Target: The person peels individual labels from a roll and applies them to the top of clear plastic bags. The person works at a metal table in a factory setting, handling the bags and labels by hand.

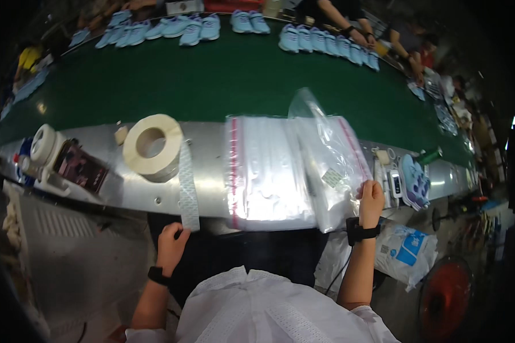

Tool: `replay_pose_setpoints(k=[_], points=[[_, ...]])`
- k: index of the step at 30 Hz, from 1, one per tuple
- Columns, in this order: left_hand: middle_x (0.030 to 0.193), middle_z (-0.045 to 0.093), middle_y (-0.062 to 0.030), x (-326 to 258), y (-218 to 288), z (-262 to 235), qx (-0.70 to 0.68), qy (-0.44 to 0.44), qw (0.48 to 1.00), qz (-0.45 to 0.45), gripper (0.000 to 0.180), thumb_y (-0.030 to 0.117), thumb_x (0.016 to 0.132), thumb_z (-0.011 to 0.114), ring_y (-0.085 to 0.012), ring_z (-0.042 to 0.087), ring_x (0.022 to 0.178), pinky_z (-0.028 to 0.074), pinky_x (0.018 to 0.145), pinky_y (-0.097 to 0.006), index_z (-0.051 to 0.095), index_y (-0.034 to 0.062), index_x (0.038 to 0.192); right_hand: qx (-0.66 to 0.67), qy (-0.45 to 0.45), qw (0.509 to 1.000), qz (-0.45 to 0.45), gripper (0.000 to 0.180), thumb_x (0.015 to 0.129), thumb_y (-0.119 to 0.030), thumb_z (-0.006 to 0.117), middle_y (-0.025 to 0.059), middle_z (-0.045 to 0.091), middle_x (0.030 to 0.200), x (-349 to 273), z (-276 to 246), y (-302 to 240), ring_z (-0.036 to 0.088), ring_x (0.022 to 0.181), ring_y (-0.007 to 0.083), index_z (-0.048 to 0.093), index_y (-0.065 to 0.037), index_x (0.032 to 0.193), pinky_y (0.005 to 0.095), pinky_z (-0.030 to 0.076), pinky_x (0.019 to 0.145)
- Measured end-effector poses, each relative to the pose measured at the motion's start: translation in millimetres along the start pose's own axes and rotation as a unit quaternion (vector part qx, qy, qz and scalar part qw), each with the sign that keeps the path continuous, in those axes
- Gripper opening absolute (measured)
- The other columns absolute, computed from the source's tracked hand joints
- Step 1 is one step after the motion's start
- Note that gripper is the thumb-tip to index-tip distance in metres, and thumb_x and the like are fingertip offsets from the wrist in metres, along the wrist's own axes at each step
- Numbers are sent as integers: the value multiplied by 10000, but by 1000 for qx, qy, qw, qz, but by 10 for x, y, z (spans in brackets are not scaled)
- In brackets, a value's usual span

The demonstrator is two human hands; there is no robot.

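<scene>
My right hand pinches the lower right edge of a clear plastic bag, whose flap stands up at the far end. A small printed label sticks to that bag. Under and left of it lies a stack of clear bags with red edge strips. A big roll of labels rests on the metal tabletop, and its label strip hangs over the near edge. At the strip's lower end my left hand is closed, its thumb and fingertips against the strip.
Beyond the metal ledge runs a green conveyor belt with light blue shoes along its far side. A phone and a white bottle stand left; a patterned shoe sits right. Co-workers' hands show across the belt.
</scene>
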State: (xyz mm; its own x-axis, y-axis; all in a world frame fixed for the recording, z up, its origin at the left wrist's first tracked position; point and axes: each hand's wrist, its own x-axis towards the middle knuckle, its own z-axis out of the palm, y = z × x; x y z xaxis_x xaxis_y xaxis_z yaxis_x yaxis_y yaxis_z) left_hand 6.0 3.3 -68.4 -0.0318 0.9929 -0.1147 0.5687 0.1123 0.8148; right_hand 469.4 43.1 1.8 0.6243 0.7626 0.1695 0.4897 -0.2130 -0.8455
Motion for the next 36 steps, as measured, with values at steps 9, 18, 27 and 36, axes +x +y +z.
replay_pose_setpoints(k=[9,18,27,36], points=[[947,610,-70,22,880,175,-451,-244,842,-169,253,173,920,466,-122,608,777,503,610,-239,513,4,1103,-74,-88,986,-120,84,849,-71,545,80,518,718,-908,218,-530,507,593,165,528,-4,801,285,403,548],[942,585,-65,88,964,98,-555,-187,797,-150,270,200,915,474,-113,578,743,498,634,-256,487,14,1110,177,-608,773,34,127,891,-132,539,-19,507,786,-1505,1006,-1030,441,705,49,554,-10,923,199,374,620],[900,582,-69,-113,1063,66,14,132,970,203,290,61,788,627,-168,573,758,473,633,-280,524,28,1056,172,-562,807,52,84,858,-85,562,-27,502,727,-1581,1062,-1028,418,625,36,579,-5,839,198,349,536],[804,600,-75,-159,1085,47,-101,9,985,137,104,45,790,637,-119,584,682,456,572,-227,622,-2,881,166,-482,852,-121,73,812,-59,605,54,523,701,-1656,1208,-1199,479,581,119,621,-2,854,246,390,545]])
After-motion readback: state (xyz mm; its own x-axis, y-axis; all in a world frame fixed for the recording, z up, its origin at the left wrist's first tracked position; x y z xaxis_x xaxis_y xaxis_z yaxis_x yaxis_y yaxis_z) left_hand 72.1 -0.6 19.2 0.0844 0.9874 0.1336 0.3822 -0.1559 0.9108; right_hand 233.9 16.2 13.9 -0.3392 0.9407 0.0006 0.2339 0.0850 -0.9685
